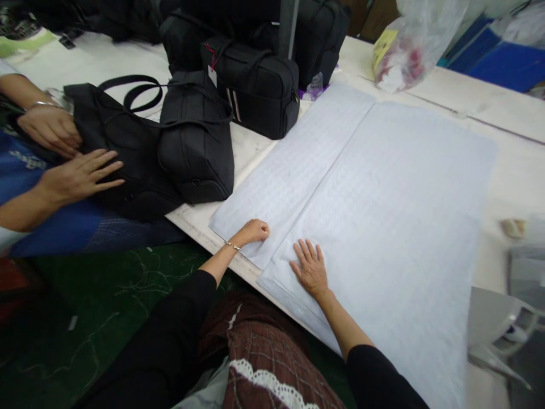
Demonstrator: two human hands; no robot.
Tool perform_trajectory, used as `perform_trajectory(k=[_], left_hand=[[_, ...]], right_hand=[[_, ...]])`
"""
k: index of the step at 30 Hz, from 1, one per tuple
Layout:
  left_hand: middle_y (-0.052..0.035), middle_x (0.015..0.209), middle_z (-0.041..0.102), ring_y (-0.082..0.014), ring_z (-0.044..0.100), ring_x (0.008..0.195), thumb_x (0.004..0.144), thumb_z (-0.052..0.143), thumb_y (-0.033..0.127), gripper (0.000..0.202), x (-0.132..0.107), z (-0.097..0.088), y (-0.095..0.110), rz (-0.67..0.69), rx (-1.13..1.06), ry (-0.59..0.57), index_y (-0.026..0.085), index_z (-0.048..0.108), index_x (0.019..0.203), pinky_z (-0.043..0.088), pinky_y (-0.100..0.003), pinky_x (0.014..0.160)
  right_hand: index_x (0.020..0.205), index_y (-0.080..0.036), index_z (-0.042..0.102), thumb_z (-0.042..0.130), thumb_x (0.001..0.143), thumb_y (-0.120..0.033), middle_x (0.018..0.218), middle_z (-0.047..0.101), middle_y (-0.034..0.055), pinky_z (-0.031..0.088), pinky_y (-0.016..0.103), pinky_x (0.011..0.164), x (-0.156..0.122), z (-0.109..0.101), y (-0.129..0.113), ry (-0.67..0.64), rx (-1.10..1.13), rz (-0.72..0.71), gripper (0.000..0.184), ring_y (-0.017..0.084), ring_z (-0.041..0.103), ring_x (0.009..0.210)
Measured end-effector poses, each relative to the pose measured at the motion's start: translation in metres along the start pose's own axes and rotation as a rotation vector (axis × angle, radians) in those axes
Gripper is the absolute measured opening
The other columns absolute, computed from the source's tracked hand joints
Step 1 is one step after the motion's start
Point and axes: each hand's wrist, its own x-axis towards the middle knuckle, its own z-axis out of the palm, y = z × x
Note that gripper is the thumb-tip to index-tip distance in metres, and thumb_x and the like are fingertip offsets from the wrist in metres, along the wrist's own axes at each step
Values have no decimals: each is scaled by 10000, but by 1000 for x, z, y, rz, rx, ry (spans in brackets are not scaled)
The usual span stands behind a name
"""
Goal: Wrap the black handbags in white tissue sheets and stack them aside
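Two pale blue-white sheets lie flat on the table, a narrower sheet [293, 165] on the left and a wider sheet [395, 199] on the right, meeting along a slanting line. My left hand [254, 230], with a bracelet at the wrist, rests near the front end of the narrower sheet. Its fingers are curled closed, and whatever they may hold is hidden. Palm down with fingers spread, my right hand [311, 267] presses on the front left corner of the wider sheet. The sheet wrinkles slightly around that hand.
To the left, a co-worker's hands [79, 176] touch a black bag [123, 142]. More black bags [259, 91] stand behind it, near a metal post [288, 28]. A clear plastic bag [404, 57] sits at the back. A grey device [494, 324] is at right. The white table's edge [191, 227] runs before me.
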Motion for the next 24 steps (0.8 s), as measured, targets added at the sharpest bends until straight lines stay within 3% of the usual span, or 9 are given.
perform_trajectory(k=[7,16,20,24], left_hand=[[4,637,660,-145,610,637,658,543,255,181,4,-6,-10,75,-124,-108,156,687,705,455,-224,599],[3,667,666,-151,579,662,659,550,234,157,12,4,14,106,-16,-29,173,687,703,415,-232,622],[-4,677,660,-155,572,664,680,535,217,158,11,4,13,83,42,59,182,685,714,401,-242,624],[3,691,663,-151,583,673,718,527,240,179,6,1,10,108,57,65,178,691,753,405,-231,614]], right_hand=[[1494,-189,344,478,980,-413,1554,328,85,151,559,1192,0,1,0,-13,-14,8,577,281,182,1468],[1506,-203,320,492,969,-412,1557,324,84,163,560,1189,0,2,1,-9,-11,11,602,279,181,1469],[1501,-203,332,484,971,-404,1556,324,83,158,560,1189,0,2,1,-4,-3,15,587,281,190,1467],[1494,-195,346,479,975,-408,1553,332,83,153,559,1190,0,2,1,-1,4,14,577,282,189,1466]])
